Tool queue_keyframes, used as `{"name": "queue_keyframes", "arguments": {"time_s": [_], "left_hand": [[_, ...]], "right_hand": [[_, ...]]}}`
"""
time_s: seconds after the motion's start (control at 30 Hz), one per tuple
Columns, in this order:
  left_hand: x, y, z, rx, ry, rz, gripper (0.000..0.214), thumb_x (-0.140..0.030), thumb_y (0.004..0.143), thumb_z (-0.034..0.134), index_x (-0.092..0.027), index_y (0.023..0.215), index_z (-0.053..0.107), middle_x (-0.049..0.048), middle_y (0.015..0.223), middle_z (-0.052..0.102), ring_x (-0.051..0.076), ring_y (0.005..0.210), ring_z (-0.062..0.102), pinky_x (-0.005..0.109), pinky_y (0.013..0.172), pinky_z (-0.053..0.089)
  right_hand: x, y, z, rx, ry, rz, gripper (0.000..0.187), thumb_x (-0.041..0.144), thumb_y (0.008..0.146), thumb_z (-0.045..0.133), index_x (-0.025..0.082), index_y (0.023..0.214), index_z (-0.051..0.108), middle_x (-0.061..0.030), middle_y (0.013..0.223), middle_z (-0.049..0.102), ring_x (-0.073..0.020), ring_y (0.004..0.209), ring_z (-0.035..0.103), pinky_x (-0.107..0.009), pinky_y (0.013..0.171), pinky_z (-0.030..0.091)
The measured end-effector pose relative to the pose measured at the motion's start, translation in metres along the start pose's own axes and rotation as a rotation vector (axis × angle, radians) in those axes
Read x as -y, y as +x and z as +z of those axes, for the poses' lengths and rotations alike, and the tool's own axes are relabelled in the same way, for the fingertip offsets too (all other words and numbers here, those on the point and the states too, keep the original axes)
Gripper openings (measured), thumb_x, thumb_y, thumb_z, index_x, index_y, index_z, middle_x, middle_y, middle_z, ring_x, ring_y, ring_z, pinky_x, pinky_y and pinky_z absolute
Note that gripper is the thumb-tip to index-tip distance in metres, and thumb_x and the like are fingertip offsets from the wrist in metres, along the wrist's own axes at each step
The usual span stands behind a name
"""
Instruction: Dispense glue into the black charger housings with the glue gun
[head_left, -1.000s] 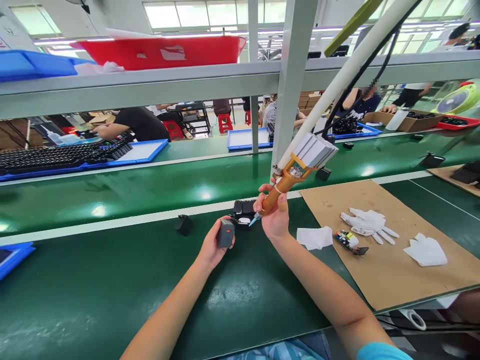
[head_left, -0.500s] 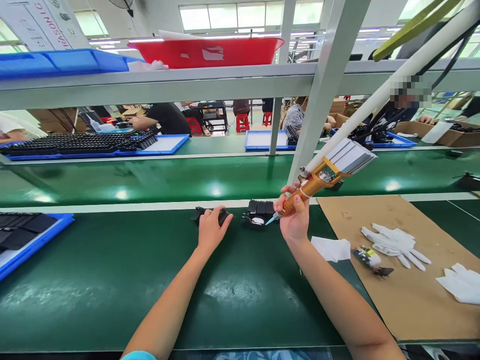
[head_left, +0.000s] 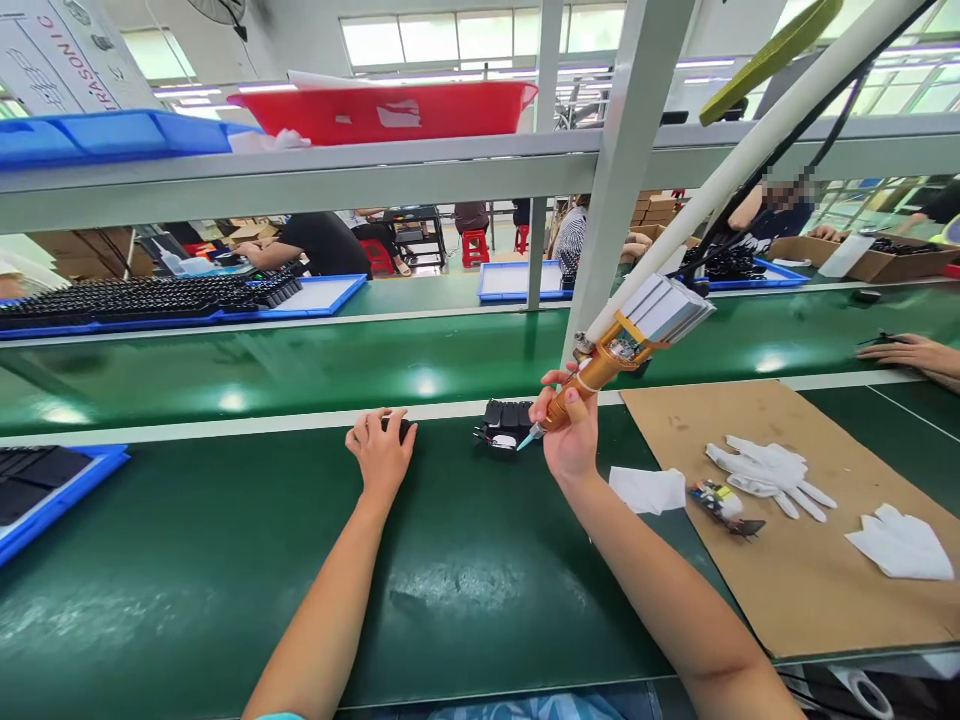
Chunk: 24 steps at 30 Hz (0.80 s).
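Note:
My left hand (head_left: 379,455) is closed over a small black part (head_left: 406,430) at the far side of the green work surface. Most of that part is hidden under the fingers. My right hand (head_left: 574,435) grips an orange glue dispenser (head_left: 596,375), tilted, its thin blue nozzle pointing down and left. The nozzle tip is close to a black housing (head_left: 507,412) with a white piece (head_left: 502,441) in it; whether they touch I cannot tell. A long white tube (head_left: 720,200) runs from the dispenser up to the right.
Right of my arm lie a white cloth (head_left: 646,489) and a brown board (head_left: 697,410) bearing white gloves (head_left: 772,470) and a circuit board (head_left: 716,498). A blue-rimmed tray (head_left: 112,455) stands left. Beyond runs a green belt (head_left: 337,375); a co-worker's hand (head_left: 911,352) rests at right.
My left hand has moved left with the black part, away from the housing. My right hand still holds the dispenser by the housing. A co-worker's hand has appeared at the right edge.

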<state>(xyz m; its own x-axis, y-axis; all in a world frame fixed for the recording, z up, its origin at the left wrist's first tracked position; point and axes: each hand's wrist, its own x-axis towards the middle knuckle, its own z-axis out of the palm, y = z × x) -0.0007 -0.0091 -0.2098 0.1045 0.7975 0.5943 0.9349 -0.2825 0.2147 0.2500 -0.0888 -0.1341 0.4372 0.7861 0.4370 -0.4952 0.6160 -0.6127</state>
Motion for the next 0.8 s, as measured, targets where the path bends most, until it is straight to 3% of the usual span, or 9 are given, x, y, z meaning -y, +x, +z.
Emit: {"name": "queue_keyframes", "arguments": {"time_s": [0.1,0.2,0.27,0.33,0.43,0.6,0.73,0.8], "left_hand": [[-0.019,-0.007,-0.001,0.032,-0.087,0.034,0.041,-0.047,0.093,0.044,-0.015,0.116,0.057,0.0125,0.106,0.06,0.029,0.106,0.052,0.044,0.093,0.036],[-0.054,-0.024,0.002,0.217,-0.191,0.092,0.058,-0.057,0.087,0.05,-0.018,0.13,0.045,0.0033,0.082,0.066,0.018,0.071,0.062,0.029,0.067,0.044],[-0.078,-0.036,0.005,0.41,-0.219,0.091,0.076,-0.062,0.084,0.052,-0.021,0.143,0.027,0.0028,0.087,0.069,0.019,0.071,0.065,0.027,0.062,0.043],[-0.096,-0.043,0.008,0.513,-0.203,0.074,0.088,-0.061,0.083,0.053,-0.022,0.149,0.012,0.0064,0.099,0.069,0.023,0.083,0.067,0.028,0.065,0.044],[-0.111,-0.042,0.013,0.537,-0.169,0.029,0.097,-0.062,0.081,0.054,-0.019,0.151,0.003,0.0116,0.105,0.067,0.027,0.094,0.065,0.03,0.069,0.045],[-0.122,-0.034,0.022,0.477,-0.202,-0.057,0.102,-0.063,0.078,0.057,-0.016,0.15,0.003,0.0151,0.111,0.064,0.03,0.095,0.063,0.035,0.075,0.046],[-0.117,-0.036,0.026,0.435,-0.318,-0.08,0.093,-0.05,0.079,0.06,-0.019,0.15,0.01,0.0123,0.112,0.063,0.029,0.098,0.062,0.037,0.081,0.046],[-0.106,-0.04,0.024,0.465,-0.461,-0.018,0.09,-0.04,0.077,0.063,-0.023,0.149,0.013,0.01,0.116,0.06,0.025,0.102,0.06,0.036,0.085,0.046]], "right_hand": [[0.0,0.0,0.0,-0.001,0.006,0.014,0.029,0.035,0.084,0.057,0.028,0.11,0.048,0.0021,0.093,0.054,-0.0045,0.054,0.05,-0.023,0.055,0.044],[0.0,0.0,0.0,-0.006,0.007,0.02,0.031,0.036,0.083,0.058,0.028,0.11,0.046,0.0025,0.093,0.054,-0.0042,0.053,0.05,-0.022,0.054,0.043],[0.001,0.001,0.001,-0.01,0.0,0.021,0.032,0.038,0.082,0.059,0.028,0.109,0.045,0.0028,0.093,0.054,-0.0039,0.053,0.05,-0.022,0.054,0.043],[0.001,0.001,0.001,-0.013,-0.012,0.026,0.033,0.038,0.082,0.059,0.027,0.108,0.044,0.0032,0.092,0.054,-0.0034,0.053,0.049,-0.021,0.054,0.043],[0.001,0.002,0.0,-0.01,-0.021,0.037,0.031,0.039,0.082,0.058,0.027,0.107,0.043,0.0034,0.093,0.054,-0.003,0.052,0.049,-0.021,0.054,0.043],[0.001,0.003,0.0,-0.006,-0.005,0.028,0.03,0.038,0.082,0.058,0.027,0.105,0.043,0.0035,0.093,0.054,-0.0031,0.053,0.05,-0.021,0.053,0.043],[0.0,0.003,0.001,-0.001,0.006,0.025,0.028,0.037,0.083,0.059,0.027,0.104,0.043,0.0036,0.093,0.055,-0.0033,0.053,0.051,-0.021,0.053,0.043],[0.0,0.002,0.001,-0.001,0.008,0.021,0.027,0.037,0.083,0.059,0.026,0.102,0.043,0.0035,0.093,0.055,-0.0033,0.053,0.051,-0.021,0.053,0.043]]}}
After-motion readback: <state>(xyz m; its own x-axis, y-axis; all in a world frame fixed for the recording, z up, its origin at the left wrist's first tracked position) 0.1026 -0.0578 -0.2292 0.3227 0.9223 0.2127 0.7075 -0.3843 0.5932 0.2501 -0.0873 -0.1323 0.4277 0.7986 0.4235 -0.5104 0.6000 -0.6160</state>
